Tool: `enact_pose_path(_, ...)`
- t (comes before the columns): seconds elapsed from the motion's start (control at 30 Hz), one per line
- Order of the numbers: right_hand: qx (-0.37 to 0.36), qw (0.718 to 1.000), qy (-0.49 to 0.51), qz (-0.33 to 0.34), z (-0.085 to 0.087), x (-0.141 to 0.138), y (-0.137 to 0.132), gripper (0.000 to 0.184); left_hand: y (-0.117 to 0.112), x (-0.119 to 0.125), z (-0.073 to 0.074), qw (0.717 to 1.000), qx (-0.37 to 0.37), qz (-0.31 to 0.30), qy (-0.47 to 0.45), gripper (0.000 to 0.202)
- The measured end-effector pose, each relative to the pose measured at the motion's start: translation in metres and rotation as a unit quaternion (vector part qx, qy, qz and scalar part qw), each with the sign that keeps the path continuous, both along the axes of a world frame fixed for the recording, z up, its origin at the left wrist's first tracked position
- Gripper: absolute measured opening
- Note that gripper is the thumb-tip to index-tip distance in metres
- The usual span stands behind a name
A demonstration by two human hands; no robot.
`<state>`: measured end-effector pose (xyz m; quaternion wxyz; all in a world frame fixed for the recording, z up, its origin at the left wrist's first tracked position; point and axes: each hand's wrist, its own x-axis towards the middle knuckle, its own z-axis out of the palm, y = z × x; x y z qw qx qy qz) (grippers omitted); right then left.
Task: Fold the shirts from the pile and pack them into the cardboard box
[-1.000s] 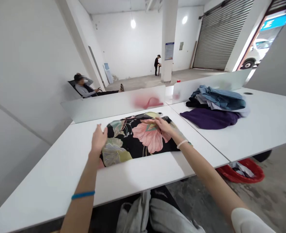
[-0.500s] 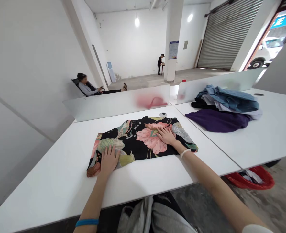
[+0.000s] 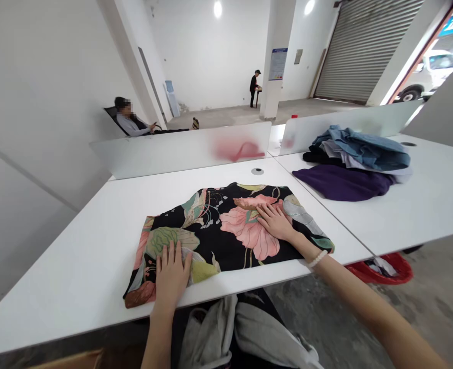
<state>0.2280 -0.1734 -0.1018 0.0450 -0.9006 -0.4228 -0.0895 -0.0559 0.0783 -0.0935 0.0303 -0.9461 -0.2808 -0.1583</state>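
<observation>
A folded black garment with big pink and green flowers lies flat on the white table, reaching its near edge. My left hand rests flat on the garment's near left part, fingers stretched out. My right hand lies flat on the pink flower toward the right end, fingers spread. Neither hand grips the cloth.
A pile of clothes, blue denim over a purple piece, sits on the adjoining table at right. A frosted divider runs along the table's far edge. A red basket stands on the floor. Grey cloth lies in my lap. Two people are far back.
The garment's left part got spread out flat and the whole piece slid toward the near edge. My left hand came down onto it; both hands moved nearer with it.
</observation>
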Motion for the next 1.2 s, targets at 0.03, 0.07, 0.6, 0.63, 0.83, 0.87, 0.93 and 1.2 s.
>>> enact_pose_path(0.03, 0.000, 1.000, -0.005, -0.011, 0.006, -0.006, -0.001, 0.056, -0.006, 0.003, 0.005, 1.000, 0.004, 0.005, -0.003, 0.061)
enact_pose_path(0.07, 0.003, 1.000, -0.014, -0.021, 0.012, -0.013, 0.000, 0.055, -0.014, 0.007, 0.010, 1.000, 0.007, 0.001, -0.009, 0.061)
enact_pose_path(0.6, 0.055, 0.997, -0.008, 0.047, 0.004, -0.129, 0.005, 0.052, -0.044, 0.027, 0.001, 0.987, -0.047, -0.154, 0.018, 0.051)
enact_pose_path(0.63, 0.041, 0.999, -0.017, 0.032, 0.003, -0.118, -0.009, 0.052, -0.029, 0.019, 0.003, 0.992, -0.046, -0.116, 0.018, 0.052)
enact_pose_path(0.83, -0.046, 0.993, -0.055, -0.094, -0.005, -0.059, -0.112, 0.047, 0.041, -0.036, 0.006, 0.997, -0.064, 0.049, 0.007, 0.052)
enact_pose_path(0.87, -0.055, 0.990, -0.054, -0.116, -0.007, -0.054, -0.124, 0.047, 0.045, -0.041, 0.006, 0.996, -0.069, 0.064, 0.006, 0.052)
enact_pose_path(0.93, -0.066, 0.984, -0.040, -0.161, -0.008, -0.049, -0.136, 0.047, 0.047, -0.046, 0.008, 0.994, -0.078, 0.081, -0.001, 0.054)
enact_pose_path(1.2, 0.043, 0.966, -0.004, -0.255, -0.004, -0.056, -0.122, 0.050, 0.020, -0.033, 0.017, 0.984, -0.040, 0.083, -0.149, 0.056)
